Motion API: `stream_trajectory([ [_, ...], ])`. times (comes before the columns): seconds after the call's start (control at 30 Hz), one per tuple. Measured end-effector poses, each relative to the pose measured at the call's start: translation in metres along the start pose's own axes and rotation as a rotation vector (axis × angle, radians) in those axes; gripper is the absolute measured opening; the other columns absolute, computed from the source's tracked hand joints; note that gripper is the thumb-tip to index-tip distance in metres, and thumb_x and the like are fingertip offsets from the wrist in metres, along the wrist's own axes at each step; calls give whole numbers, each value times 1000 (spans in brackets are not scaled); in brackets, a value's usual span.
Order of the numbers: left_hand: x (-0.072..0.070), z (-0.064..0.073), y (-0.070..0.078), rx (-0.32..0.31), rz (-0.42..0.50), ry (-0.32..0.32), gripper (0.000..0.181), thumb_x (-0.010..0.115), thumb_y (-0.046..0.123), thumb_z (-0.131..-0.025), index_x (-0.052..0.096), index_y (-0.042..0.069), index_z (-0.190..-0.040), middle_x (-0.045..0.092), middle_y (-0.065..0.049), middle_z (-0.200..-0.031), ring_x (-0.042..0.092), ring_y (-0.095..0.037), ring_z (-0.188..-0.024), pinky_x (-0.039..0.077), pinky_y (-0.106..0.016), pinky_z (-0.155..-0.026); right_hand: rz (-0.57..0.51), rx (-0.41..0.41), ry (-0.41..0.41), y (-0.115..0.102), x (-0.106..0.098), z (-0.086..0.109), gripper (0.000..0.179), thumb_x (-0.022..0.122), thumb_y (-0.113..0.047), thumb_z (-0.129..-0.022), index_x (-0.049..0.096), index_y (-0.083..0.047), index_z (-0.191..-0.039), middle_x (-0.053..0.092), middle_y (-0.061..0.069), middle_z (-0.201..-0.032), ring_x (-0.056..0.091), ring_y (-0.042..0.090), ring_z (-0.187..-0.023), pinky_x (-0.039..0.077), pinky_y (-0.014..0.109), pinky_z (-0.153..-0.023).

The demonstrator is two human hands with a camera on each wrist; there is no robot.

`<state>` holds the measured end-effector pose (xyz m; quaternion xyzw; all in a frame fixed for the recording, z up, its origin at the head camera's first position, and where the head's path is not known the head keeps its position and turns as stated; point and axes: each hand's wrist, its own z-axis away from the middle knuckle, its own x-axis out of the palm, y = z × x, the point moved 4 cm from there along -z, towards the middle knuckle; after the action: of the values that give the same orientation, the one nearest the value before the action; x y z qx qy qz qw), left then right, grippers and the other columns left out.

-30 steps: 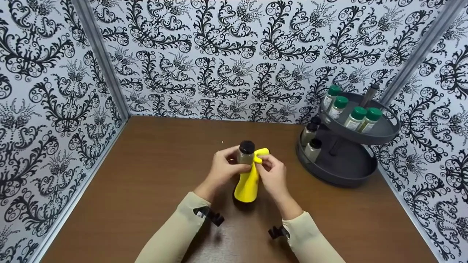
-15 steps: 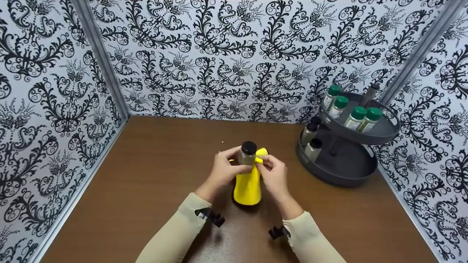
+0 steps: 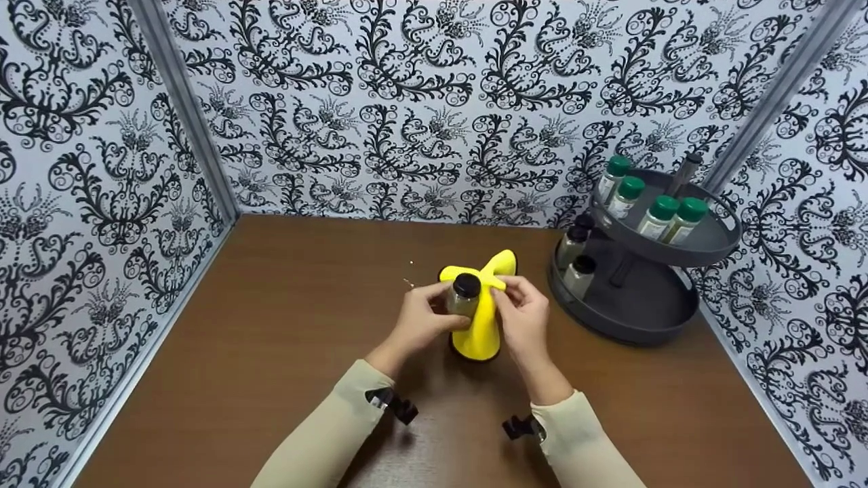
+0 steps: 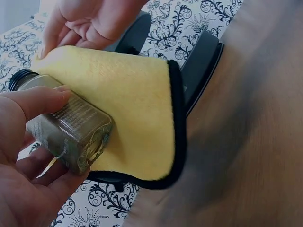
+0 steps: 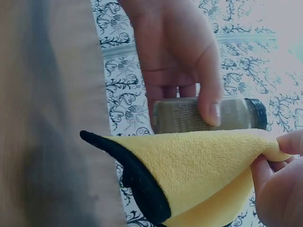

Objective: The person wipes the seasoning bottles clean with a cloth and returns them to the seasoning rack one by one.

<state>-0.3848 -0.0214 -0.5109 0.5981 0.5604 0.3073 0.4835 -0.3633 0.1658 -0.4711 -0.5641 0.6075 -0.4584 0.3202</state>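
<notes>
In the head view my left hand [image 3: 422, 317] holds a small glass spice jar [image 3: 462, 301] with a black lid, upright above the table. The left wrist view shows the thumb across the jar's printed side and the fingers beneath it; greyish-brown contents show through the glass. My right hand [image 3: 526, 317] pinches a yellow cloth [image 3: 479, 335] with black edging, gathered at its upper part. The cloth hangs right beside the jar, its lower end flaring out and two flaps sticking out at the top. In the right wrist view fluffy pile shows on the cloth [image 5: 189, 161].
A dark grey two-tier turntable [image 3: 630, 332] stands at the back right. Several green-capped jars [image 3: 656, 218] occupy its upper tier, and black-capped jars [image 3: 578, 276] its lower one. Small white specks [image 3: 411, 262] lie on the brown table [image 3: 305, 285]. Patterned walls [image 3: 420, 135] enclose it.
Both hands have shifted slightly to the right with the jar and cloth. The cloth's lower end has risen in view, and more yellow flaps now spread above the hands.
</notes>
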Motion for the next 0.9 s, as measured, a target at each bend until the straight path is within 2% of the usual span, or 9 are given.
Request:
stream_trajectory([
  [0.17,3,1,-2,-8,1,-26,52,93,17,-79,78,23,-129,80,1,-118,76,-18,-102,63,-37,-94,2,-30,-12,-5,-3,-1,18,70,9,-95,70,15,-112,80,7,-101,74,10,-90,61,22,-82],
  [0.37,3,2,2,10,12,-35,51,93,17,-80,78,21,-129,80,-1,-119,76,-19,-103,63,-38,-94,-30,6,-33,2,0,0,19,69,9,-96,70,14,-114,80,3,-102,73,11,-94,61,23,-84],
  [0.63,0,1,5,14,48,-14,50,92,18,-79,78,20,-127,79,-3,-119,76,-21,-104,64,-37,-93,-41,50,-42,17,4,1,18,67,8,-98,69,13,-115,80,3,-101,72,13,-93,61,23,-84],
  [0.9,-5,-1,10,57,91,40,53,92,10,-77,78,14,-128,80,-9,-112,76,-20,-97,63,-33,-89,-18,85,-75,28,10,3,18,67,8,-97,68,15,-114,80,4,-100,72,10,-90,60,23,-81],
])
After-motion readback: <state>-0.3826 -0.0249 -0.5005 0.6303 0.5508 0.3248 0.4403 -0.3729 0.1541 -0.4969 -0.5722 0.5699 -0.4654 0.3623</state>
